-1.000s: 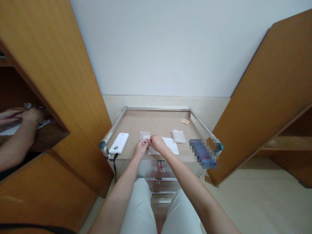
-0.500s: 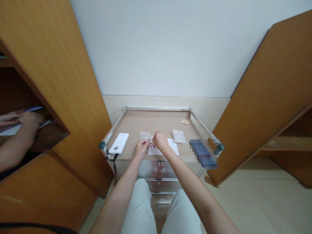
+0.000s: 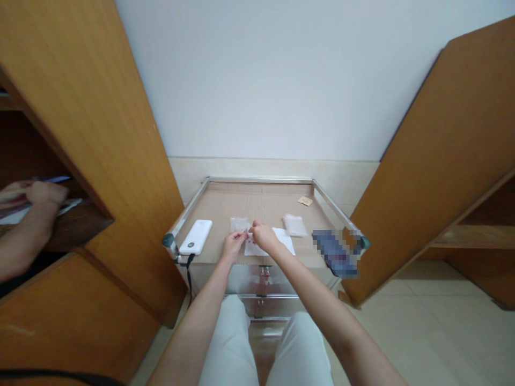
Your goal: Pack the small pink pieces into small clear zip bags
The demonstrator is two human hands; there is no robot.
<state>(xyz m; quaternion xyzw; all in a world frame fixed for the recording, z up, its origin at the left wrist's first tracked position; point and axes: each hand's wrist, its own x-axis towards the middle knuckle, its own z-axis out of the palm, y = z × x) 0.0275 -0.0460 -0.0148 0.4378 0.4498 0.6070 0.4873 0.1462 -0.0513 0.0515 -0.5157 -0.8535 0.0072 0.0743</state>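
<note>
My left hand (image 3: 233,244) is closed in a pinch at the left edge of a white paper sheet (image 3: 285,244); what its fingertips hold is too small to make out. Close beside it my right hand (image 3: 262,236) is closed too, fingertips bent toward the left ones, and its contents are hidden. Small red-pink bits (image 3: 250,241) lie on the sheet between the hands. Just beyond my left hand is a clear plastic bag (image 3: 238,223). A stack of clear plastic bags (image 3: 295,225) lies to the right of my right hand.
A metal-railed cart top (image 3: 261,201) carries everything. A white power bank (image 3: 197,237) with a black cable lies left, a small tan card (image 3: 305,201) back right, a pixelated dark item (image 3: 336,252) front right. At far left, another person's hands (image 3: 44,194) work in a wooden cabinet.
My right hand has shifted slightly left and down, its fingertips now nearer those of my left hand. The left hand has barely moved.
</note>
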